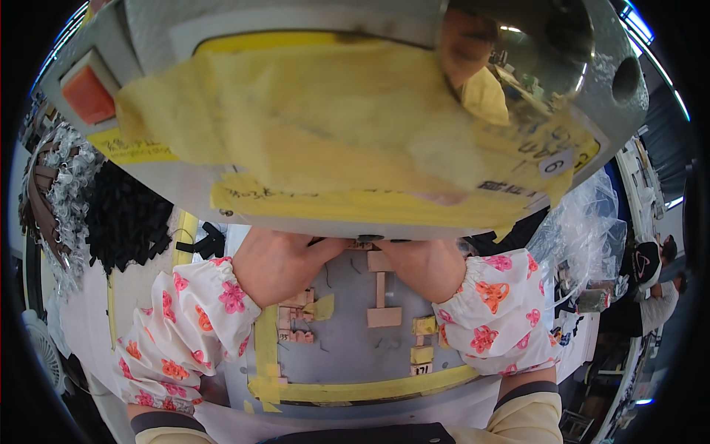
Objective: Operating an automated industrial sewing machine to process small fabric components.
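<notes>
The pinkish blocks [384, 317] are lying in an I shape on the near side of the grey machine [355, 18], between my wrists. My left grip [285, 264] and right grip [425, 266] are reaching in under the machine; it is hiding most of my fingers, so I cannot tell whether either is grasping anything. Black strips [122, 218] are piling up left of the machine, clear plastic [592, 214] is bunching right of it.

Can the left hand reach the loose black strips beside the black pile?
Probably yes: the loose black strips lie just left of the left hand, with no obstacle visible between, though the grey machine head overhangs the hand.
</notes>
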`<control>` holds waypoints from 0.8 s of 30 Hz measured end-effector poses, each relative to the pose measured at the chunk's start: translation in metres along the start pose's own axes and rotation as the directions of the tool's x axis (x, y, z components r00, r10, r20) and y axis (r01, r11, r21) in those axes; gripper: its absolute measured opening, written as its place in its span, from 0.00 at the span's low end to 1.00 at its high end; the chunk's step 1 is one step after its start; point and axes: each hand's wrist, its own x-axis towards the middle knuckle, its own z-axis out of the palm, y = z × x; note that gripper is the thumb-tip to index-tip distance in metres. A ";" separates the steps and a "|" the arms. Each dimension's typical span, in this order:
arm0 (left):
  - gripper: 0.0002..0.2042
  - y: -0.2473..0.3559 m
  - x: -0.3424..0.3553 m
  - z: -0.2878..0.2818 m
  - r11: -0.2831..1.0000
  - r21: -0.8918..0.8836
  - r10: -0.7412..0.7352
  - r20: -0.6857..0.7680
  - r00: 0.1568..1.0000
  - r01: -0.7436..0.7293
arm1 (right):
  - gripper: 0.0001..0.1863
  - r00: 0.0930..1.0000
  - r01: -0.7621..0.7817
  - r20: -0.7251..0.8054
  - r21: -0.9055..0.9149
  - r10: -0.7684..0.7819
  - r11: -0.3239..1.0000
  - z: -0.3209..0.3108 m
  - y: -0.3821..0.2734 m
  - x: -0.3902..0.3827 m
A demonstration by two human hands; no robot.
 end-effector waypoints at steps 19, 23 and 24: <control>0.10 0.002 0.004 0.006 0.976 -0.141 -0.159 0.063 0.985 0.166 | 0.09 0.958 0.275 -0.009 -0.239 -0.286 0.931 -0.001 0.008 0.002; 0.12 -0.003 -0.007 -0.001 1.000 0.009 -0.014 0.012 1.000 0.014 | 0.07 0.967 0.235 -0.047 -0.209 -0.250 0.949 0.001 0.009 0.001; 0.13 -0.005 -0.010 0.001 0.999 0.008 -0.043 0.005 0.999 0.043 | 0.05 0.962 0.247 -0.059 -0.234 -0.267 0.940 0.000 0.008 0.001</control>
